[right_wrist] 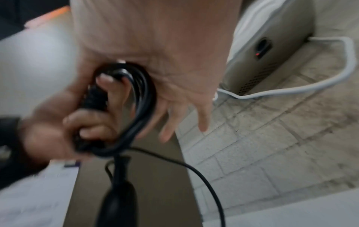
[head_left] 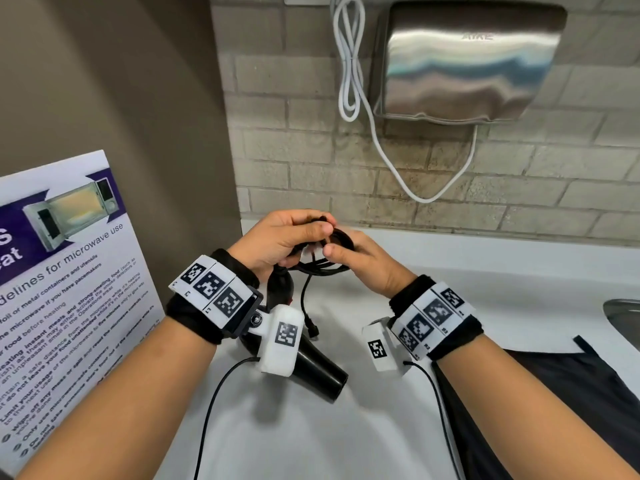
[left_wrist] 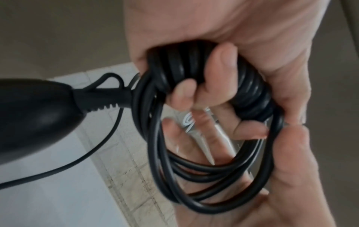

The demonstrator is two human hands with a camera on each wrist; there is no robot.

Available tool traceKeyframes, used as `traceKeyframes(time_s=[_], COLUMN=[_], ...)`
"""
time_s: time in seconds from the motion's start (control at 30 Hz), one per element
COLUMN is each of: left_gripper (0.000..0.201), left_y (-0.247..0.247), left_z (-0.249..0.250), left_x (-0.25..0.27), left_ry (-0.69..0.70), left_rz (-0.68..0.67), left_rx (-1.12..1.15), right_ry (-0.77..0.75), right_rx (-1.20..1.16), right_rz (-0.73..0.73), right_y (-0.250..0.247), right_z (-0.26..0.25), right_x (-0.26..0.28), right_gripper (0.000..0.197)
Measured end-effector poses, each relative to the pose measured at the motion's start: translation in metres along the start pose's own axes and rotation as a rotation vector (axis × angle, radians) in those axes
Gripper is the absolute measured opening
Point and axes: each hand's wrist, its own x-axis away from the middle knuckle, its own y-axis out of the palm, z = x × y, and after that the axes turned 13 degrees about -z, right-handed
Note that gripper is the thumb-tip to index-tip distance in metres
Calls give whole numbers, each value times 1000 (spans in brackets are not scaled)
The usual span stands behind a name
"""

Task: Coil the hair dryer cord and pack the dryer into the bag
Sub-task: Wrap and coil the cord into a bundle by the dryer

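Note:
The black hair dryer (head_left: 322, 372) hangs tilted under my hands, handle up, over the white counter (head_left: 381, 427); I cannot tell whether its barrel touches. Its handle (left_wrist: 29, 115) fills the left of the left wrist view. The black cord (head_left: 322, 265) is gathered in several loops. My left hand (head_left: 311, 233) grips the bundle (left_wrist: 174, 64) with curled fingers. My right hand (head_left: 341, 249) lies under the coil (right_wrist: 143, 92), fingers spread, its thumb (left_wrist: 287, 145) pinching the loops. A loose cord end (head_left: 313, 330) dangles. The black bag (head_left: 554, 393) lies flat at the lower right.
A steel hand dryer (head_left: 467, 64) with a white cable (head_left: 349, 64) hangs on the brick wall behind. A microwave-use sign (head_left: 69, 271) leans at the left. A sink rim (head_left: 623, 313) shows at the right edge. Thin black wrist-camera leads (head_left: 214, 393) trail over the counter.

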Motion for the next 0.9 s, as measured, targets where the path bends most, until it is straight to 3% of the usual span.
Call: traceKeyframes(time_s=[0.13,0.27,0.43,0.57,0.6,0.73,0.9], left_gripper=[13,19,21,25,27,31,37], left_y=[-3,-12,-15,-19,-21,-22,-23], left_z=[0,-1,-3,-1,0,2,2], left_x=[3,0,1,5,7,9,11], left_ry=[8,41,43,1,-12,-82,-100], left_rz=[-15,108,91,54,50,52,89], left_rx=[50,190,218,297,309,314,353], right_ry=[15,11,28,46,49,32,1], right_rx=[-52,-176,-186,-256,-261,-199,-152], right_rz=[38,40,48,-122,-158,-167,-75], right_y=[6,3,2,-5,-5,3,7], right_z=[1,9,18,8,7,7,-1], right_x=[-3,-1,7,10,9,0,-6], right_gripper=[39,58,12,46,46,14,13])
